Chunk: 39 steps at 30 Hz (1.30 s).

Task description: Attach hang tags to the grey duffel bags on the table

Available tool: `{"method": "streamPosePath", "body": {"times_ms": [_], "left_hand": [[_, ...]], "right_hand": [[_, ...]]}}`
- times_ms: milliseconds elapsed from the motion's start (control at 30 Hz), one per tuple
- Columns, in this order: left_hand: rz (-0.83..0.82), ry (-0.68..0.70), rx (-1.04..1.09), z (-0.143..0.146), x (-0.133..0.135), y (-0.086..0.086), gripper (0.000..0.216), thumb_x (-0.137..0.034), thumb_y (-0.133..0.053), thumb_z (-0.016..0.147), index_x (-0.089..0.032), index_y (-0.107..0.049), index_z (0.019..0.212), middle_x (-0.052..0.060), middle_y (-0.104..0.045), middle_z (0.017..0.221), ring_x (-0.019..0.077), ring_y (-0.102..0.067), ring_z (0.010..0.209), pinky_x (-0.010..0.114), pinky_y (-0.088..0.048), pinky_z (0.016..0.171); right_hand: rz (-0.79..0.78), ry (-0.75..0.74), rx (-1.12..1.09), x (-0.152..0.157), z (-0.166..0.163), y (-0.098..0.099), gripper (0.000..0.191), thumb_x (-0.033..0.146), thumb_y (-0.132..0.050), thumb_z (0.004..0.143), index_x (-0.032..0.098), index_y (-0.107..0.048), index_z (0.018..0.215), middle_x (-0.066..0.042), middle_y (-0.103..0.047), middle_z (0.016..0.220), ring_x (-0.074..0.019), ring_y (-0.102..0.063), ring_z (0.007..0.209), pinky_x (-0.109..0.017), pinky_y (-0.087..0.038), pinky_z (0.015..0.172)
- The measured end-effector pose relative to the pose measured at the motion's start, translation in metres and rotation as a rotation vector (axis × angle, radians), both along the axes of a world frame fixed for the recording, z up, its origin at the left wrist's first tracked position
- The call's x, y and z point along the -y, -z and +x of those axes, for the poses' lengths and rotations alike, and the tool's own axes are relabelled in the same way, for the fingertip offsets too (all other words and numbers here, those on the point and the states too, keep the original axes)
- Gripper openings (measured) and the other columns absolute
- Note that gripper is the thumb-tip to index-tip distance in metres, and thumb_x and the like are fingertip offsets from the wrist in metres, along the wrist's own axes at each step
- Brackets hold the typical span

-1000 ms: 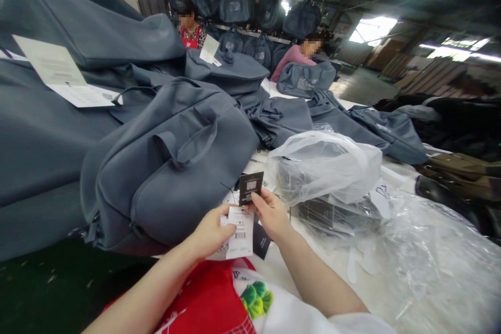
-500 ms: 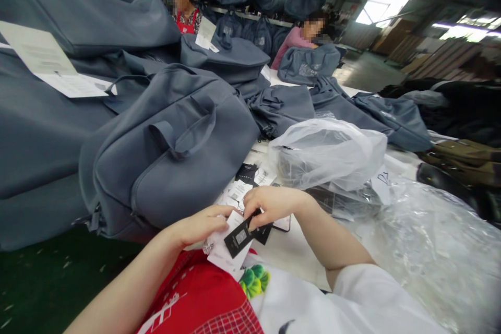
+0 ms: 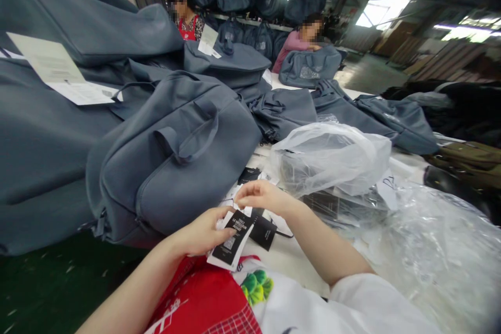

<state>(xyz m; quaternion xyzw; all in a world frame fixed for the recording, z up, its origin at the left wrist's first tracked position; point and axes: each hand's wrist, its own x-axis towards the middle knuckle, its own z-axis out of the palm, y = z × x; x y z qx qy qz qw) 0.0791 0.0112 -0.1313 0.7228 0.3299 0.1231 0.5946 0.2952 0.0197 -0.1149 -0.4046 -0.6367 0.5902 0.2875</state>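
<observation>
My left hand is closed on a small stack of hang tags, its thumb lying across the front. The top hang tag is black with white print and a square code; white card shows beneath it. Just above, my right hand has its fingers bent together near the tags' upper end. A thin dark cord shows by its fingertips, but what they pinch is unclear. Another black tag lies beside the stack, below my right wrist. A blue-grey bag with handles rests just beyond my left hand.
More blue-grey bags are piled at the left, some with white cards. A clear plastic bag holding dark tags stands right of my hands, with crumpled plastic nearer. Two people work across the table.
My right hand has lifted off the narrow black tag and moved up and left. A wider black tag now faces up under my left thumb.
</observation>
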Motion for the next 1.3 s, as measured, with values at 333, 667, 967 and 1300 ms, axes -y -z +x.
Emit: {"method": "streamPosePath", "body": {"times_ms": [333, 667, 967, 1300], "left_hand": [[0.118, -0.130, 0.041, -0.002, 0.007, -0.006, 0.064, -0.014, -0.052, 0.076, -0.017, -0.025, 0.134, 0.009, -0.062, 0.117, 0.0207, -0.059, 0.105, 0.039, -0.043, 0.098], [-0.034, -0.313, 0.182, 0.006, 0.009, -0.003, 0.041, -0.012, -0.052, 0.063, -0.016, -0.051, 0.103, 0.001, -0.060, 0.089, 0.0158, -0.056, 0.079, 0.027, -0.045, 0.071], [-0.204, -0.399, 0.221, 0.004, 0.010, -0.014, 0.023, -0.031, -0.056, 0.077, -0.015, -0.057, 0.094, 0.003, -0.065, 0.077, 0.0121, -0.050, 0.060, 0.025, -0.039, 0.059], [-0.003, -0.569, 0.003, -0.057, 0.009, -0.131, 0.038, -0.050, -0.056, 0.078, -0.015, -0.063, 0.067, 0.001, -0.059, 0.059, 0.0114, -0.048, 0.051, 0.023, -0.036, 0.051]], "right_hand": [[0.175, 0.281, -0.349, 0.004, -0.013, 0.011, 0.057, 0.038, -0.065, 0.079, 0.026, -0.051, 0.132, -0.008, -0.046, 0.144, -0.0243, -0.041, 0.134, -0.043, -0.036, 0.109], [0.674, 0.400, 0.153, 0.018, -0.045, 0.031, 0.069, 0.024, -0.062, 0.081, 0.023, -0.035, 0.144, -0.010, -0.033, 0.152, -0.0248, -0.027, 0.141, -0.048, -0.020, 0.117], [0.072, 0.368, -0.700, 0.000, -0.035, 0.009, 0.044, 0.049, -0.044, 0.090, 0.022, -0.059, 0.122, -0.011, -0.058, 0.132, -0.0252, -0.047, 0.128, -0.046, -0.038, 0.105], [-0.030, -0.055, -0.201, -0.030, -0.099, 0.000, 0.030, 0.036, -0.061, 0.081, 0.017, -0.062, 0.104, -0.002, -0.068, 0.073, -0.0090, -0.057, 0.052, -0.019, -0.041, 0.047]]}}
